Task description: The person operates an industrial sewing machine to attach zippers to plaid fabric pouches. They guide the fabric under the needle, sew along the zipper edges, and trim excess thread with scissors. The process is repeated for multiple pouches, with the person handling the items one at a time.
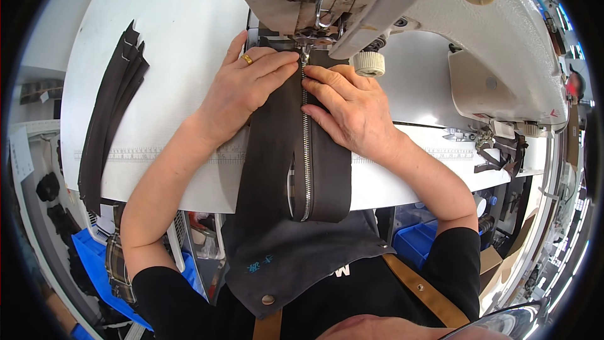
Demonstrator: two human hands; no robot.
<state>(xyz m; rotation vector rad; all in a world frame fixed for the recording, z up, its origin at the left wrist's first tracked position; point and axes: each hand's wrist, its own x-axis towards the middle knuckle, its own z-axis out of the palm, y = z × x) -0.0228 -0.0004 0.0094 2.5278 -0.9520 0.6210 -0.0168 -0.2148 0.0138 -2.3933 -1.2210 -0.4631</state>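
Zipper with silver metal teeth (pixel 306 170) was laid along long dark grey-brown fabric (pixel 267 151), top end at the metal presser foot (pixel 306 54) of the white sewing machine (pixel 503 38). Fabric was pressed flat by left hand (pixel 236 88) and right hand (pixel 360 110), fingers extended, slightly parted, nothing visibly pinched. Judged partway: alignment done, lower length probably unsewn; finished stitching couldn't be made out.

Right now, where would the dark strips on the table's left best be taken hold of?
Probably at the near end of the dark strips, pinched from the person's side by the left hand: they lie lengthwise, and that end appears to overhang the edge of the white table, likely leaving finger room underneath.
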